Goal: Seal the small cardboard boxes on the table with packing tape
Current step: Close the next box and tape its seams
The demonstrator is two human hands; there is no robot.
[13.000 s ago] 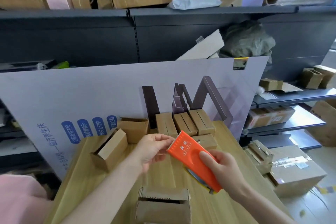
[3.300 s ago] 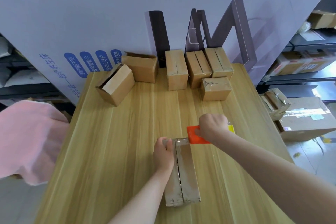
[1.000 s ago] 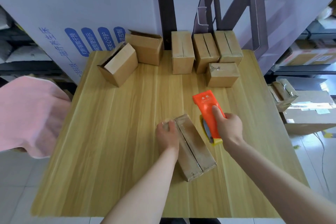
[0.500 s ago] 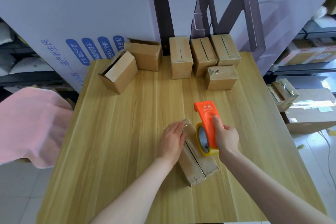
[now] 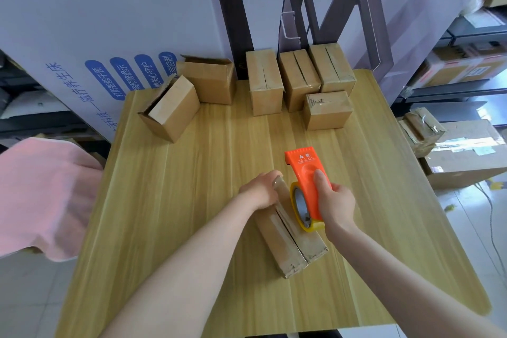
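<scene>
Your left hand [image 5: 259,192] has curled its fingers over the far end of the box [image 5: 295,239] near the front of the table [image 5: 178,214], pinning the tape end [image 5: 277,181], while your right hand [image 5: 334,203] clamps the orange tape dispenser [image 5: 306,173], likely ready to draw along the seam.

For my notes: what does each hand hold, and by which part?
Right hand grips the tape dispenser by its orange body. Left hand holds the box at its far end.

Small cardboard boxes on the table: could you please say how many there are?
7. The box being taped, held by the left hand mid-table; two open boxes back left; three closed boxes in a row at the back; a lone box before the row's right end. None seems hidden.
</scene>
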